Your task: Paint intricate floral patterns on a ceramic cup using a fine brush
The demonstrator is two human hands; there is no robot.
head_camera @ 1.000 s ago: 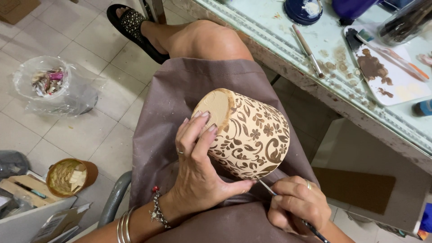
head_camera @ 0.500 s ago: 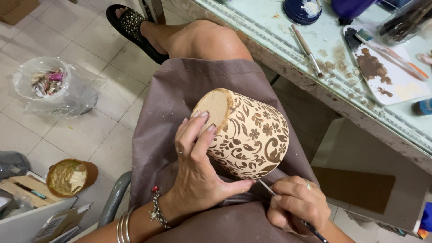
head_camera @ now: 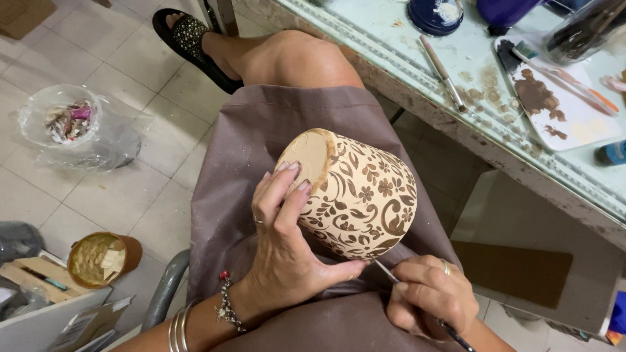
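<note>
Pot (head_camera: 355, 195) lies on its side in the lap, on the brown apron (head_camera: 261, 137), well clear of the counter (head_camera: 404, 58). It is tan with a dark brown floral pattern. Its long axis runs from upper left to lower right in the head view: the flat bare base faces up-left toward the knee, the wider rim end points down-right toward the person's body. Tipped this way, the lower wall near the rim is turned up toward the brush, and the lap takes the weight.

Left hand (head_camera: 280, 254) wraps the pot from the near side, fingers (head_camera: 290, 179) curled over the base edge, thumb pressed under the wall near the rim; a firm grip, likely to stop it rolling. Right hand (head_camera: 427, 293) pinches a thin brush (head_camera: 385, 270) pencil-style, fingers closed on the handle, tip touching the pot's wall just by the rim. The hand sits low by the lap, probably for a steady stroke.

On the counter: a spare brush (head_camera: 443, 72), a white palette (head_camera: 554, 104) smeared with brown paint, and a dark blue lid (head_camera: 437, 14). On the floor at left: a plastic bag (head_camera: 72, 127) of scraps and a small brown tub (head_camera: 104, 257).
</note>
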